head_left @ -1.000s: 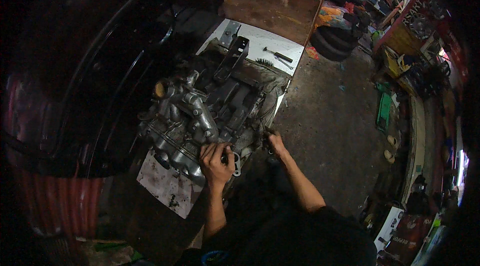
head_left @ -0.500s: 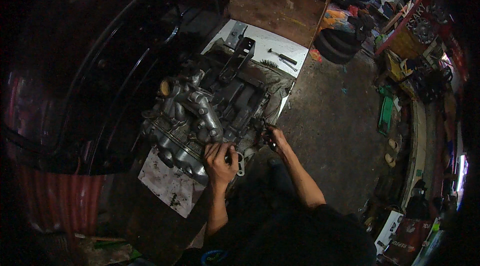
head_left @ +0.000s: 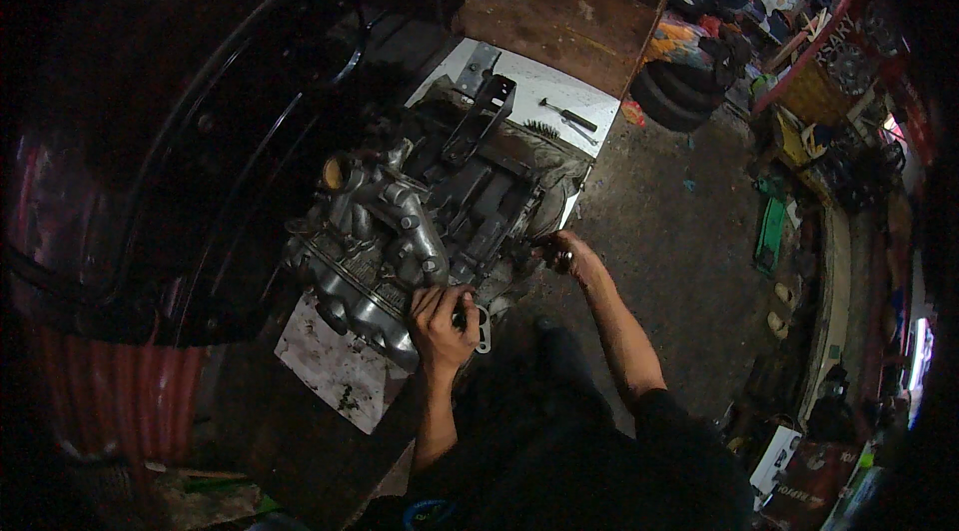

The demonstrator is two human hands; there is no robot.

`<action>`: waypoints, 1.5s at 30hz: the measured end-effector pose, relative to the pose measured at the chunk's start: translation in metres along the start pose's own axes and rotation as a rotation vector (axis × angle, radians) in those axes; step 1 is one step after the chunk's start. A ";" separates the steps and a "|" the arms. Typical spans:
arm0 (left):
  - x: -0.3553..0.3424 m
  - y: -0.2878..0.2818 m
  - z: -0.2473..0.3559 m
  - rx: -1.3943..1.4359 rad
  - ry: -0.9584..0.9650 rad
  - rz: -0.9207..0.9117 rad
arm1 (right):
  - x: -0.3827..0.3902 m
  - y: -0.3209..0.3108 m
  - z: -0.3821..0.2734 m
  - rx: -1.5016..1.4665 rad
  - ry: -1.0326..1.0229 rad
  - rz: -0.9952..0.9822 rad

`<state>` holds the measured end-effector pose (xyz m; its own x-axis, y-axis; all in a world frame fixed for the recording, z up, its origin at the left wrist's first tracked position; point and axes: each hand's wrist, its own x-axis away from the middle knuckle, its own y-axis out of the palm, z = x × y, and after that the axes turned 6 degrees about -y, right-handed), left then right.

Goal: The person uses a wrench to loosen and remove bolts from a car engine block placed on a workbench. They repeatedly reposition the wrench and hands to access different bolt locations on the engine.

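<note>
Near the middle of the frame, a large dark engine (head_left: 462, 201), slanting lengthwise from lower left to upper right. On its near left part, a silver pipe (head_left: 408, 221), running lengthwise from upper left to lower right and ending just above the left hand (head_left: 443, 323). At the engine's lower edge, bent over the metal with fingers curled; impossible to tell whether closed around anything. Nearer to the pipe on this side: up and slightly left from the fingers. By the engine's right edge, the right hand (head_left: 572, 253), also curled, with the pipe well off to its left; too shadowed to tell how tightly closed or on what. Immediately right of the left hand, a flat silver piece (head_left: 484, 332), roughly upright in the frame, much closer to the left than to the right; touching or apart, not clear.
</note>
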<state>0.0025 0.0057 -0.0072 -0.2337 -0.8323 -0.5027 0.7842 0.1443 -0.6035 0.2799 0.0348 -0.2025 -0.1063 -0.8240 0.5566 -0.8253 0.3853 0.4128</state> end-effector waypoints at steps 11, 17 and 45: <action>0.002 0.003 -0.005 -0.008 -0.014 0.020 | -0.049 -0.052 -0.019 -0.538 0.410 -0.228; 0.002 0.002 -0.003 -0.023 -0.013 0.025 | -0.051 -0.051 -0.035 -0.661 0.628 -0.527; 0.009 0.004 0.007 0.032 -0.362 0.062 | -0.077 -0.091 -0.035 -0.232 0.477 -0.394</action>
<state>0.0076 -0.0047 -0.0097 0.0287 -0.9588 -0.2825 0.8097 0.1880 -0.5559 0.3823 0.0775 -0.2571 0.4807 -0.6677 0.5684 -0.6058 0.2157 0.7658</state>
